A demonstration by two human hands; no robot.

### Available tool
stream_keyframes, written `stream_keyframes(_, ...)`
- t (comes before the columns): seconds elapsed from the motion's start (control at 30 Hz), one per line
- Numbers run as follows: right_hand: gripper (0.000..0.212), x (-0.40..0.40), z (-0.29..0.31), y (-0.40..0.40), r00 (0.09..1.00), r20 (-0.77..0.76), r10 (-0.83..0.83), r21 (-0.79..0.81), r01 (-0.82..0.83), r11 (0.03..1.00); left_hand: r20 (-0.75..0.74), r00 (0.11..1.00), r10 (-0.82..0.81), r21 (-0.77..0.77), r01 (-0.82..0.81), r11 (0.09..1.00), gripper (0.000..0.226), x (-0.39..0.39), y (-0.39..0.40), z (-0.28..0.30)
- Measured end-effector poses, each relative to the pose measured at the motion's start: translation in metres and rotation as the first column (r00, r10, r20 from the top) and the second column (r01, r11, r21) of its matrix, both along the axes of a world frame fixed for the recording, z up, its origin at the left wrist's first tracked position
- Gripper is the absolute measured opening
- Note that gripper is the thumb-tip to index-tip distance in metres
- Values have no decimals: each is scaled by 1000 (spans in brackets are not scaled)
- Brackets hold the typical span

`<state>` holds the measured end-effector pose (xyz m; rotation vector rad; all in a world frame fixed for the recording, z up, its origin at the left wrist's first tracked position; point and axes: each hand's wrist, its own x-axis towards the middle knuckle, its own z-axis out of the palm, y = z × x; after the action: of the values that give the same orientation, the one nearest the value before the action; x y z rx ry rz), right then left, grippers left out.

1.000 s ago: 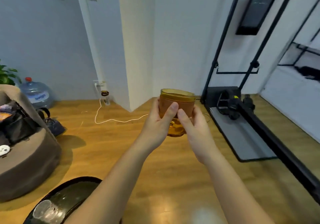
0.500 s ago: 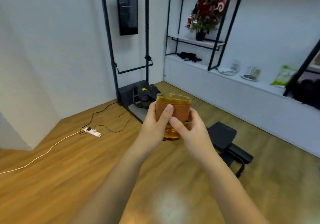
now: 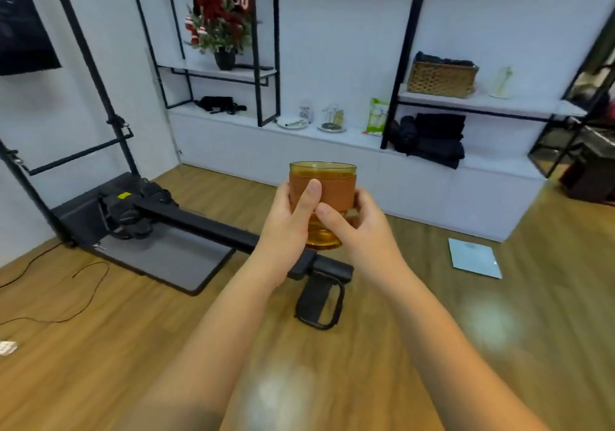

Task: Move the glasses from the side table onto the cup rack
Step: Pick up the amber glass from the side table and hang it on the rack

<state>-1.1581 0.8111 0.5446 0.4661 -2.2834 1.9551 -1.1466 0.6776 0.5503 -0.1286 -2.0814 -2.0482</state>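
Observation:
I hold an amber glass (image 3: 327,191) with a brown band around its middle upright at chest height in the centre of the view. My left hand (image 3: 289,221) wraps its left side, thumb across the band. My right hand (image 3: 359,227) grips its right side and lower part. On the white counter along the far wall stands a small wire cup rack (image 3: 332,118) on a round tray, with an amber glass on it, well beyond the glass in my hands. The side table is out of view.
A black exercise machine (image 3: 186,221) with a rail and a grey mat lies on the wooden floor just beyond my hands. A glass scale (image 3: 474,257) lies on the floor at right. Counter holds a plate (image 3: 293,122), green bag (image 3: 377,117), folded black cloths (image 3: 429,141); cables trail left.
The view has swung right from the corner wall to the shelf wall, bringing the cup rack into sight. Both hands keep the same grip on the glass.

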Motion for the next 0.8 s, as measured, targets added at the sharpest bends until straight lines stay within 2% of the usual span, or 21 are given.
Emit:
stream_keyframes(0.17, 72, -61, -6, 71, 991, -8, -131, -5, 131, 991, 8, 991, -134, 22, 134, 991, 86, -83, 72, -9)
stream_keyframes(0.5, 72, -220, 0, 171, 950, 17, -312, -35, 312, 949, 10, 941, -338, 33, 338, 941, 66, -269, 175, 2)
stream_keyframes(0.8, 76, -349, -12, 223, 932, 32, -362, -78, 363, 929, 56, 932, -357, 89, 351, 932, 61, -406, 230, -11)
